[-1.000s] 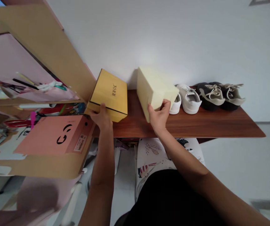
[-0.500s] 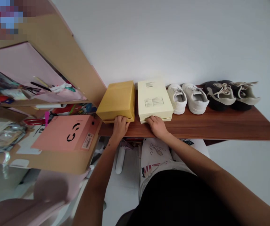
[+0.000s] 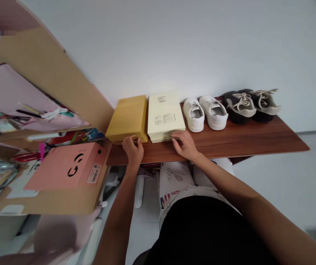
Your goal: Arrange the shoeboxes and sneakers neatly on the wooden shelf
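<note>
A mustard-yellow shoebox and a cream shoebox with printed labels lie side by side on a reddish-brown wooden shelf, with almost no space between them. My left hand is at the front edge of the yellow box, its fingers bent and the thumb apart, gripping nothing. By the front right corner of the cream box, my right hand has its fingers loosely spread, fingertips at or very close to the box. Just right of that box stand white sneakers, heels toward me.
Black-and-beige laced shoes stand farther right on the shelf, along the pale wall. On the left, a cluttered desk holds a pink box close to the shelf's left end. A pink chair is below it.
The cream box has shifted left against the yellow box, closing the gap between them. Both hands have loosened from the boxes' front edges. The camera view has turned slightly right.
</note>
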Tool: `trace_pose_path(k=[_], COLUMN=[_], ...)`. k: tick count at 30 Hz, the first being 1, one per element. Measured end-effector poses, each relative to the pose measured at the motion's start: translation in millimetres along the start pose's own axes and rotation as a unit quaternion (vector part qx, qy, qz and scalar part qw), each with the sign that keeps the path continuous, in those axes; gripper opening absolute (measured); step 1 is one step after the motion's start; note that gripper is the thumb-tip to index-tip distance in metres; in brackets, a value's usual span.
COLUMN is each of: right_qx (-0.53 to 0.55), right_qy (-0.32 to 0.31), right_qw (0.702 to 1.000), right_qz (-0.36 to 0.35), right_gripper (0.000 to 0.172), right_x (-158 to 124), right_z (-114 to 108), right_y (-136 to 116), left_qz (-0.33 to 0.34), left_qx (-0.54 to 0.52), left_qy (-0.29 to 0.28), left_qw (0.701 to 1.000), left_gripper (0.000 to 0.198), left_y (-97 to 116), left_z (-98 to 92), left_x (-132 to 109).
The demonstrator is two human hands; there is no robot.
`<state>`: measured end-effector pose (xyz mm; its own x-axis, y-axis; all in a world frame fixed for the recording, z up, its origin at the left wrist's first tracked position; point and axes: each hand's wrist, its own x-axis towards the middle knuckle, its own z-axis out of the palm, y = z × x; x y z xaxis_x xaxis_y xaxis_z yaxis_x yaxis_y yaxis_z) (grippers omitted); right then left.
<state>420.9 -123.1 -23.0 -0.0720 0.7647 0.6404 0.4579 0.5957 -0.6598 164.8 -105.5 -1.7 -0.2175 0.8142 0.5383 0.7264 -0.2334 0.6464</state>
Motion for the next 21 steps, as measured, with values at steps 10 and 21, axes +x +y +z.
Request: trace_pose_path(k=[10, 21], right_qx=[-0.242, 0.074], right_qy=[0.116, 0.354], right_qw=[0.941, 0.871], right_qz=[0.207, 0.332], right_gripper=[0.06, 0.061], right_x=[20.5, 13.2], right_z=[-135.7, -134.7], right_y=[105.9, 123.8], left_qz=[0.21, -0.139], left_qx=[-0.109, -0.247], left_qy=[-0.237, -0.166], left_qw=[0.942, 0.945], left_gripper=[0.034, 0.018], left_y=[179.2, 191.9], left_z=[145.5, 218.3], left_x=[-30.5, -8.2])
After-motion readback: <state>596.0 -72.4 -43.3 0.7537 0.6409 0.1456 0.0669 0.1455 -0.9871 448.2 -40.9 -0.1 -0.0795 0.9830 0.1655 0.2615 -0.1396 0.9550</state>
